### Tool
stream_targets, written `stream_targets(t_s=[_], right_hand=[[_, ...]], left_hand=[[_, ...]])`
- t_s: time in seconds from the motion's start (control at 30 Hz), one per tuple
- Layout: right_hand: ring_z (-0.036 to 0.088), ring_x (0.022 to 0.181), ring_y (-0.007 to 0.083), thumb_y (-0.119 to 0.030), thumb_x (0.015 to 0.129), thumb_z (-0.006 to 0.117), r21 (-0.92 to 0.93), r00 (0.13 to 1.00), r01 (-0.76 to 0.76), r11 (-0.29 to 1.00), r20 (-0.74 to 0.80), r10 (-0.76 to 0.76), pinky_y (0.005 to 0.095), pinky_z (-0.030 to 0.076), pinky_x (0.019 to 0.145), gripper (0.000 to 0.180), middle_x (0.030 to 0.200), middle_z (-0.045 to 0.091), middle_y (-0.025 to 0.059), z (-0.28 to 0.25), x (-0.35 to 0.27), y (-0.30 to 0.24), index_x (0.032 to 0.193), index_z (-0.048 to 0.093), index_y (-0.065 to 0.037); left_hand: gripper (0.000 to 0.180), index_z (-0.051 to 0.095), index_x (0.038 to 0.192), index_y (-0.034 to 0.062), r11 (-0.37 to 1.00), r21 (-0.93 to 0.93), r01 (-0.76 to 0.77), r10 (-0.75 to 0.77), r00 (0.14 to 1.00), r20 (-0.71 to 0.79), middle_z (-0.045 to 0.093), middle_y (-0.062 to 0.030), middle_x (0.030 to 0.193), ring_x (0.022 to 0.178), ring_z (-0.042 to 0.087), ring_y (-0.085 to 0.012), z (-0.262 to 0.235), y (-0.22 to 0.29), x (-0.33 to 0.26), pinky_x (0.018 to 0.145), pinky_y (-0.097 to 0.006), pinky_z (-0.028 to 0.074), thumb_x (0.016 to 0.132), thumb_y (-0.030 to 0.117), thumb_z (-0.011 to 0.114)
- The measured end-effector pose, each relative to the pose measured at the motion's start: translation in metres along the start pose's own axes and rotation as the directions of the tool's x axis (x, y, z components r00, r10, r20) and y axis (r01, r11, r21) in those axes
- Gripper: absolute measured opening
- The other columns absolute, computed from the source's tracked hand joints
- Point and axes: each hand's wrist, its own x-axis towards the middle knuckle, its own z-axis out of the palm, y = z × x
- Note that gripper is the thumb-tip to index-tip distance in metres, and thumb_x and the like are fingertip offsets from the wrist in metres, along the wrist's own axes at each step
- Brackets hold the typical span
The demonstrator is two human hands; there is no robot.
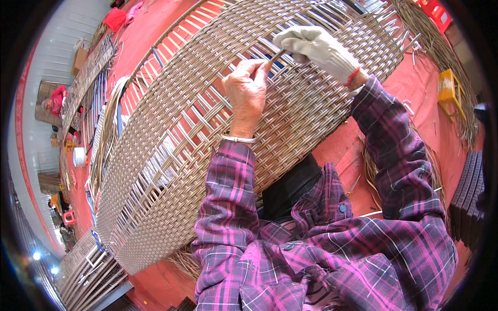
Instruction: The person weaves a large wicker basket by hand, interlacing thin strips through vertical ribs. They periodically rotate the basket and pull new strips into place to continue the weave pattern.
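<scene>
A large panel of brown-grey wicker weave [290,135] stretches across my lap and away to the far left, with rows of open gaps where bare slats show. Above its middle, my bare left hand [245,88] pinches one end of a short brown wicker strand [277,57]. My right hand [316,49], in a white knitted glove, has its fingers closed on the strand's other end. Between the two hands the strand is slanted, just over a gap in the weave. Loose strand ends [397,31] stick out along the panel's far right edge.
Long strands hang in a bundle [109,135] over the panel's left edge; more lie at the right [459,67]. A yellow stool [450,93] and a red stool [437,14] stand on the right. Far left, a person in red [58,99] sits near another woven panel [85,83].
</scene>
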Motion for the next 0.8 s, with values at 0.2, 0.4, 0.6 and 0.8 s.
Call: stream_targets(t_s=[0.2, 0.4, 0.6, 0.8], right_hand=[[0.068, 0.082, 0.0342, -0.023, 0.083, 0.061, -0.735, 0.987, 0.152, 0.661, 0.145, -0.066, 0.0437, 0.054, 0.072, 0.022, 0.085, 0.069, 0.0141, 0.040, 0.018, 0.017, 0.101, 0.069, -0.012], [0.067, 0.080, 0.0359, -0.024, 0.078, 0.062, -0.794, 0.987, 0.161, 0.586, 0.136, -0.087, 0.0447, 0.053, 0.071, 0.016, 0.081, 0.069, 0.0148, 0.051, 0.025, 0.018, 0.086, 0.071, -0.012], [0.065, 0.073, 0.0361, -0.024, 0.080, 0.061, -0.606, 0.955, 0.176, 0.776, -0.088, -0.284, 0.0458, 0.051, 0.065, 0.014, 0.076, 0.066, 0.0151, 0.066, 0.010, 0.033, 0.078, 0.066, -0.011], [0.065, 0.072, 0.0353, -0.023, 0.079, 0.065, -0.487, 0.988, 0.096, 0.868, -0.061, -0.143, 0.0442, 0.052, 0.063, 0.012, 0.076, 0.066, 0.0135, 0.066, 0.014, 0.033, 0.082, 0.067, -0.011]], left_hand=[[0.010, 0.064, 0.079, 0.0032, 0.980, -0.197, 0.005, -0.054, 0.968, -0.247, 0.062, 0.0005, 0.068, 0.059, 0.055, -0.0057, -0.011, 0.000, -0.021, 0.054, -0.022, 0.046, 0.084, 0.004, 0.073], [0.013, 0.063, 0.077, 0.0040, 0.997, -0.076, 0.003, -0.024, 0.962, -0.273, 0.062, 0.0025, 0.068, 0.060, 0.053, -0.0031, -0.021, 0.002, -0.026, 0.054, -0.021, 0.043, 0.085, 0.004, 0.073], [0.013, 0.060, 0.078, 0.0049, 0.994, -0.108, 0.023, -0.058, 0.943, -0.329, 0.061, 0.0013, 0.063, 0.055, 0.052, -0.0037, -0.028, -0.001, -0.024, 0.051, -0.022, 0.044, 0.084, 0.000, 0.071], [0.011, 0.060, 0.081, 0.0050, 0.999, -0.032, 0.027, -0.038, 0.914, -0.403, 0.062, 0.0015, 0.064, 0.056, 0.054, -0.0036, -0.035, -0.005, -0.018, 0.051, -0.022, 0.046, 0.086, 0.001, 0.070]])
